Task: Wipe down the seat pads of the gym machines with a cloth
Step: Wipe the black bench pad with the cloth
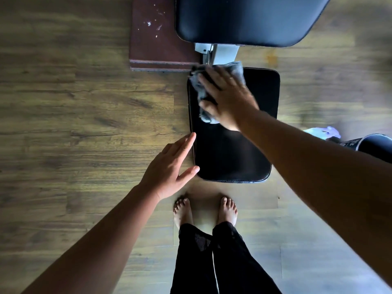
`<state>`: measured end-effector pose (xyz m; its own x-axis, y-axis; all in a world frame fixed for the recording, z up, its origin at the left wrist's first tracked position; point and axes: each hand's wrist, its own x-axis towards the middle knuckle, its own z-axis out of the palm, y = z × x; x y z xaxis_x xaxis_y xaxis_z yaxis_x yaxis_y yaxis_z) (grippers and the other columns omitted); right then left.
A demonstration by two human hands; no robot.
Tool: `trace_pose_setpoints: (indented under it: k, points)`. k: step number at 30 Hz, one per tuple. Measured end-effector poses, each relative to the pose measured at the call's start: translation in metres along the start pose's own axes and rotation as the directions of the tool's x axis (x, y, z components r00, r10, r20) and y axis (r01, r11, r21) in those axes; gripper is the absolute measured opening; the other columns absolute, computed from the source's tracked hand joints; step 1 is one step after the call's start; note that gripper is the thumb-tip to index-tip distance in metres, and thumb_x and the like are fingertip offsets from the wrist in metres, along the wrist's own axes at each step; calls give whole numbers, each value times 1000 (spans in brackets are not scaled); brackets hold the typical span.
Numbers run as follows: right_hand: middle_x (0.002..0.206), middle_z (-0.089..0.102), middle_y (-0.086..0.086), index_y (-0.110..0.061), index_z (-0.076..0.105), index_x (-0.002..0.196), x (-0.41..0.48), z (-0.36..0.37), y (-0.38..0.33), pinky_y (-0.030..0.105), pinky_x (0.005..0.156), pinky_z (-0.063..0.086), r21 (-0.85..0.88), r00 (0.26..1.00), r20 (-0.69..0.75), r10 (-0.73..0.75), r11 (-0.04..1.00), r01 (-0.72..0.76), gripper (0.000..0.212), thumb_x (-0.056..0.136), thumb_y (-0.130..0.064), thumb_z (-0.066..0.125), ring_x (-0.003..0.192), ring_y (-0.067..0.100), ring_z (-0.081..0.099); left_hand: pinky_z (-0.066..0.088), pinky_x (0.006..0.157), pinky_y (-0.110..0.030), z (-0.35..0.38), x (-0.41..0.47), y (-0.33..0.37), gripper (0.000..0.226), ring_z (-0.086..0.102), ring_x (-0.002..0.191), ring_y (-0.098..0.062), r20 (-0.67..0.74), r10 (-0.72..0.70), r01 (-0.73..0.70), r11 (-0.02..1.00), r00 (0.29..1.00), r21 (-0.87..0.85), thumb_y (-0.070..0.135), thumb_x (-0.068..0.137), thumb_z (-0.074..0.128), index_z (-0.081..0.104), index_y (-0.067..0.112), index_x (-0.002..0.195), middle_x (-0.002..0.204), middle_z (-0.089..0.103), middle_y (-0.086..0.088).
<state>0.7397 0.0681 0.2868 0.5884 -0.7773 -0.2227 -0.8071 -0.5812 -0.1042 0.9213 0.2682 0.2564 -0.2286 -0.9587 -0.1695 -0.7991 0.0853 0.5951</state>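
Note:
A black seat pad (231, 149) lies straight ahead of me, seen from above. My right hand (228, 96) lies flat with spread fingers on a grey cloth (202, 92) at the pad's far left corner, pressing it onto the pad. My left hand (171, 168) hovers open beside the pad's near left edge, fingers straight, thumb close to the pad's corner. A larger black back pad (244, 20) stands beyond the seat, joined by a white metal bracket (220, 53).
Wood-plank floor all around. A dark reddish mat (154, 39) with white specks lies at the far left of the bench. My bare feet (204, 211) stand just before the seat. A black padded roller (375, 145) and something pale lilac (322, 132) sit at the right edge.

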Motion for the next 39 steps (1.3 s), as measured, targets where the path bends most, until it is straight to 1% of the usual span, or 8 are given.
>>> trace_pose_setpoints:
  k: [5, 10, 14, 17, 21, 28, 35, 39]
  points:
    - [172, 3, 6, -24, 9, 164, -34, 3, 54, 46, 128, 3, 100, 927, -60, 371, 926, -364, 74, 101, -58, 27, 158, 28, 1, 37, 118, -36, 1, 0, 0, 80, 31, 150, -17, -1, 11, -11, 1000, 1000, -8, 53, 102, 47, 7, 25, 165, 170, 19, 6]
    - [171, 1, 8, -21, 10, 164, -107, 26, -41, 47, 128, 4, 83, 995, -8, 104, 991, -103, 70, 104, -54, 27, 158, 27, -3, 40, 116, -39, 0, 0, 1, 80, 36, 147, -21, -6, 5, -6, 1000, 1000, -25, 54, 100, 45, 11, 24, 165, 169, 23, 4]
    - [171, 5, 3, -29, 10, 163, -151, 35, -12, 48, 128, 7, 40, 995, 54, -85, 996, 83, 69, 103, -60, 22, 158, 24, 0, 40, 116, -39, 2, -1, 0, 81, 36, 148, -22, 5, -2, 3, 999, 1000, -37, 57, 99, 43, 7, 27, 165, 170, 20, 7]
    - [171, 12, 7, -26, 19, 162, -90, 21, 42, 53, 126, 14, 72, 988, -20, 154, 986, -152, 72, 99, -60, 23, 158, 30, 7, 39, 117, -42, 3, -1, 0, 81, 32, 151, -20, 11, -10, 11, 999, 1000, -43, 58, 100, 43, 3, 30, 165, 171, 17, 9]
    - [171, 6, 10, -21, 10, 164, -34, 5, 58, 50, 127, 6, 132, 912, -41, 409, 907, -401, 75, 99, -56, 28, 158, 33, 1, 36, 119, -37, 2, -1, 2, 81, 29, 153, -16, 14, -17, 17, 1000, 1000, -25, 58, 100, 42, 2, 30, 165, 171, 16, 8]
    - [171, -1, 7, -22, 7, 164, -125, 36, -69, 48, 128, 4, 62, 999, 21, -27, 998, 25, 70, 105, -55, 26, 158, 25, -4, 35, 120, -44, 4, -3, 1, 85, 28, 153, -21, 54, -78, 82, 994, 996, -74, 62, 96, 43, 6, 27, 165, 171, 16, 7]
    - [172, -5, 3, -23, 1, 164, 12, 7, -45, 44, 128, 1, 105, 981, -3, 195, 975, -193, 70, 105, -53, 25, 158, 23, -6, 32, 119, -34, 4, -4, 3, 80, 28, 151, -15, 28, -63, 65, 995, 998, -74, 56, 100, 41, 3, 30, 165, 170, 14, 12]
    - [172, -4, 5, -19, 4, 164, -45, 22, -51, 44, 128, 1, 109, 993, -24, 113, 988, -109, 78, 102, -61, 28, 158, 23, -6, 33, 120, -35, 6, -4, 3, 75, 29, 152, -16, 28, -62, 64, 995, 998, -76, 47, 103, 44, 8, 25, 165, 171, 14, 9]
